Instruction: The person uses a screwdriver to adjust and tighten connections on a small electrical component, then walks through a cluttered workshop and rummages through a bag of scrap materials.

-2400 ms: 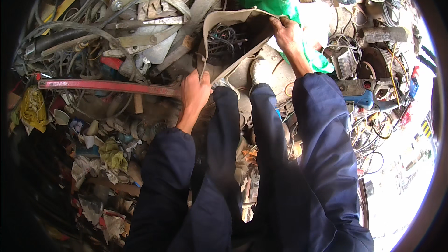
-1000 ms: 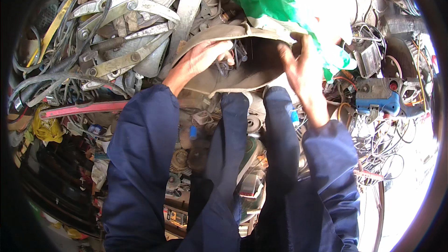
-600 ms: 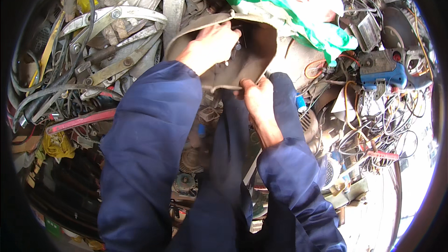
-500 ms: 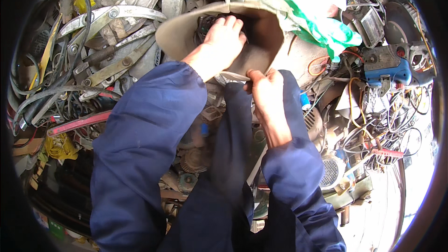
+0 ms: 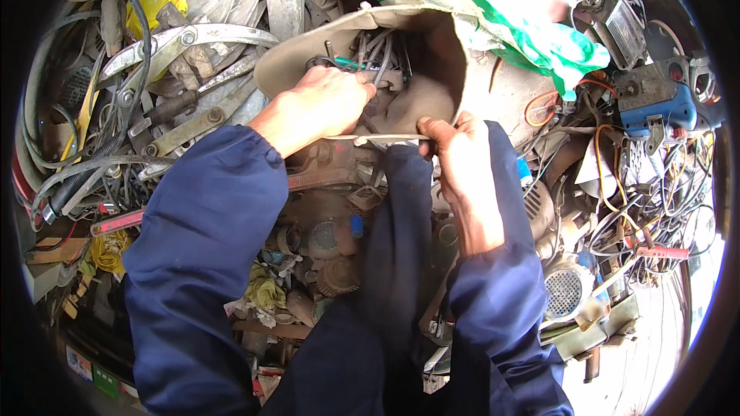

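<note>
A beige, stiff-walled bag point(image 5: 287, 71) gapes open at the upper middle, its mouth facing me. Inside it lie grey cables point(image 5: 378, 50), a metal piece and a teal rod-like thing, partly hidden. My left hand point(image 5: 320, 102) reaches over the near rim into the left side of the bag. Its fingers curl around something dark by the contents, which they mostly cover. On the right, my right hand point(image 5: 462, 158) pinches the bag's near rim between thumb and fingers, and the rim is drawn fairly straight between both hands.
Metal lever arms point(image 5: 193, 35) and black hoses crowd the left. A green plastic bag point(image 5: 539, 54) drapes at the upper right. Beyond it sit a blue power tool point(image 5: 659, 108) and tangled wires point(image 5: 647, 185). Motor parts point(image 5: 337, 276) lie below, around my dark-trousered legs.
My left hand has drawn back left and toward me from deeper in the bag, uncovering the cables and teal thing. My right hand keeps its pinch, slightly farther right. The view has shifted a little.
</note>
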Demonstrator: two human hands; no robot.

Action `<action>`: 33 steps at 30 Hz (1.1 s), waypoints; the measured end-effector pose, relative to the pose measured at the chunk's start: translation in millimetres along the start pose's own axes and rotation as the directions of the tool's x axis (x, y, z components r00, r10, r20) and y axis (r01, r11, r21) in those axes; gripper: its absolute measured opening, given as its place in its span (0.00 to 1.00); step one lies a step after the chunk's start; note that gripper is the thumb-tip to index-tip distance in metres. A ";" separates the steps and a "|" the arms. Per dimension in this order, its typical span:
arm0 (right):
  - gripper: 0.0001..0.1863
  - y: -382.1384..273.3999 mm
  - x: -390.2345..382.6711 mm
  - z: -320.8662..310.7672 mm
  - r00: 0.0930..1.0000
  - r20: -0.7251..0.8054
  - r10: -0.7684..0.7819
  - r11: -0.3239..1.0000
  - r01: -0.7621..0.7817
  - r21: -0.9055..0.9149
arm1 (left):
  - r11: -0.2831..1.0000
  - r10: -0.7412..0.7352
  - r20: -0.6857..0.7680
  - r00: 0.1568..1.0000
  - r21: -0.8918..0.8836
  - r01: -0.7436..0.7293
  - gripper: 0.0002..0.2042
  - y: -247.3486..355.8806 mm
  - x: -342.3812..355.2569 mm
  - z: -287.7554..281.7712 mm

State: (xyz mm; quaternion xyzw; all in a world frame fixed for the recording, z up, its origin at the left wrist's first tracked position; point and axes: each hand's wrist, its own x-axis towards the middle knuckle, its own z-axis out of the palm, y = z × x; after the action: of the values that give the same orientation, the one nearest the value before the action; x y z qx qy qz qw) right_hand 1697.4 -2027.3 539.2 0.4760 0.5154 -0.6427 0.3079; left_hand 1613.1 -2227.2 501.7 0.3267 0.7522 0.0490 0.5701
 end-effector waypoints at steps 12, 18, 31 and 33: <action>0.01 2.7 18.7 -0.4 0.999 -0.041 -0.035 0.921 0.048 0.387 | 0.947 -0.020 -0.116 0.993 -0.320 -0.018 0.14 -26.7 31.6 -16.9; 0.06 7.9 7.2 4.0 1.000 -0.015 -0.024 0.934 0.028 0.356 | 0.959 -0.204 -0.163 0.965 -0.230 0.164 0.24 -51.6 73.2 -18.8; 0.30 12.4 14.2 -19.0 0.724 0.187 -0.664 0.312 0.496 -0.811 | 0.891 -0.116 -0.513 0.850 -0.432 -0.140 0.11 -83.7 104.8 8.9; 0.37 -15.4 26.5 1.7 0.659 0.150 -0.737 0.293 0.513 -0.807 | 0.726 -0.151 -0.503 0.851 -0.641 -0.250 0.14 -101.6 107.3 24.3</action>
State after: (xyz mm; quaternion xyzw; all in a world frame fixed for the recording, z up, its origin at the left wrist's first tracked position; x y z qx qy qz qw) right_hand 1673.8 -2022.1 520.2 0.1190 0.9218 -0.3418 0.1388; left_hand 1575.8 -2255.2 359.4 0.0877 0.7958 0.4259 0.4214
